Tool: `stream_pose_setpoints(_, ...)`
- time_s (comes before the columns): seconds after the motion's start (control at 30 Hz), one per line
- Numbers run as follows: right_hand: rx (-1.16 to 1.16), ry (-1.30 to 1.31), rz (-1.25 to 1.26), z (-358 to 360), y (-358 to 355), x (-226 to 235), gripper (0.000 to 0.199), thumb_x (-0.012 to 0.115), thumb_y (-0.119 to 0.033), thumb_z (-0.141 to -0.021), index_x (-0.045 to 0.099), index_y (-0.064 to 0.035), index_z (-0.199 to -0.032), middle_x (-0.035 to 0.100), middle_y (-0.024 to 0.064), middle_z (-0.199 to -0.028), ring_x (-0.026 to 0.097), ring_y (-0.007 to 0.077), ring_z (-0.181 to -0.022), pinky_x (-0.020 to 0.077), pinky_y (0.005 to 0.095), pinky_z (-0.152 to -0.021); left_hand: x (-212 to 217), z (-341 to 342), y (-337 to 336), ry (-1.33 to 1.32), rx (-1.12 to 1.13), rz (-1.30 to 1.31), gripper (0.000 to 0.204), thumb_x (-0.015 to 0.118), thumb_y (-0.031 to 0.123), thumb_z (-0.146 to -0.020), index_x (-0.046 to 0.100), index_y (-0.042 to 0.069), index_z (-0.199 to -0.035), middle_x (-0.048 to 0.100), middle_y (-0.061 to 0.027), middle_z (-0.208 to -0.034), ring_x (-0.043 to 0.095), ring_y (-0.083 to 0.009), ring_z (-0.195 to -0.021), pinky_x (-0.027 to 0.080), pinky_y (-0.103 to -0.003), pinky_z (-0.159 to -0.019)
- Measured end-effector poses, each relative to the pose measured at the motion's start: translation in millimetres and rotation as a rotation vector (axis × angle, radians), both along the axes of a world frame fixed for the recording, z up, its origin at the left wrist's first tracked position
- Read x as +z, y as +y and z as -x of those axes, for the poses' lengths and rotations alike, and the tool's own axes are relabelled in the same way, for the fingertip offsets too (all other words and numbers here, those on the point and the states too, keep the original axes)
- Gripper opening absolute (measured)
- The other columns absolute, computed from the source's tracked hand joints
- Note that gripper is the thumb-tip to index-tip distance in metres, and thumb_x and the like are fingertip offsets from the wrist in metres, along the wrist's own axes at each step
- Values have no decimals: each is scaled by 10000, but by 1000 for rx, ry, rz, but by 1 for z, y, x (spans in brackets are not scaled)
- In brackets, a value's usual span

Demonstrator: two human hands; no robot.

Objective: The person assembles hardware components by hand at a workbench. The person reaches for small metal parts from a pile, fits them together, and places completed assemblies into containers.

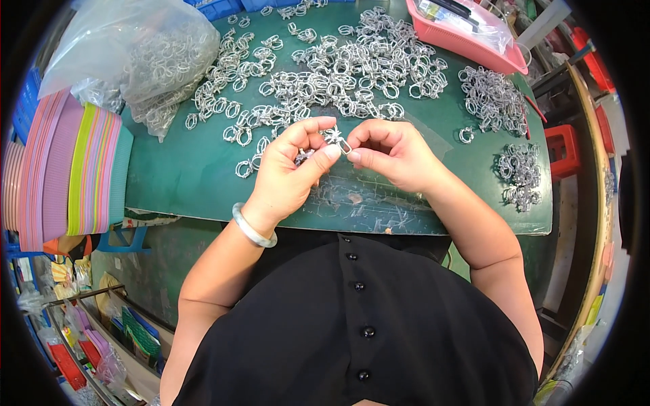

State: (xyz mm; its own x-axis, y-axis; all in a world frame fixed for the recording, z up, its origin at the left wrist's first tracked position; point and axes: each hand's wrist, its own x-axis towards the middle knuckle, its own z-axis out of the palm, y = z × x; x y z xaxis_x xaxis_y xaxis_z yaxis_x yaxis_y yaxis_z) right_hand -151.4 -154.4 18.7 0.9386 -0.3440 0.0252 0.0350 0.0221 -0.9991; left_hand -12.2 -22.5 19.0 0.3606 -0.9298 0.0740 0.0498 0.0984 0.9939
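Observation:
In front of me, over the near part of the green table (271, 203), my left hand (291, 162) pinches a small silver metal ring piece (335, 137) between thumb and forefinger. It looks like a wire hose clamp. More silver metal (304, 156) shows inside the curled fingers of that hand. My right hand (393, 154) is closed, its thumb and forefinger pinching the right end of the same ring piece. A large loose heap of similar ring pieces (338, 74) spreads beyond both hands.
At the far left stands a clear plastic bag (162, 61) full of ring pieces. Stacked coloured plastic baskets (81, 169) are at left. A pink basket (467, 37) sits at the far right. Two smaller piles (494, 101) lie along the right edge, beside a red stool (563, 150).

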Motion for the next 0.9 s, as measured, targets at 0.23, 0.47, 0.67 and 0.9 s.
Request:
stream_pose_setpoints(0.23,-182,-237,773,-2,7,1,171,648,-5,-740,560,-28,-885,579,37,-778,559,125,-679,465,262,-613,-4,-7,4,54,-72,-58,298,554,78,-851,513,33,-1143,558,-9,-841,477,-52,-635,393,-171,-535)
stream_pose_setpoints(0.47,-257,-235,422,-3,9,-3,236,666,-1,-725,549,-7,-930,585,48,-781,567,115,-684,470,248,-623,-4,-7,3,242,-106,-11,288,543,89,-857,512,46,-1140,596,-61,-958,511,-72,-688,413,-199,-555)
stream_pose_setpoints(0.67,-214,-276,499,-3,8,-3,186,643,-7,-754,587,-15,-932,593,44,-773,564,106,-679,464,236,-616,-8,-7,3,440,-126,-29,257,488,136,-894,511,40,-1131,593,-53,-937,517,-83,-677,423,-205,-546)
stream_pose_setpoints(0.9,-194,-254,526,-1,8,3,178,619,10,-767,616,-33,-940,598,48,-784,570,107,-681,454,232,-609,-12,-8,4,666,-220,-77,321,437,213,-918,484,10,-1162,599,-106,-881,530,-120,-643,452,-230,-520)
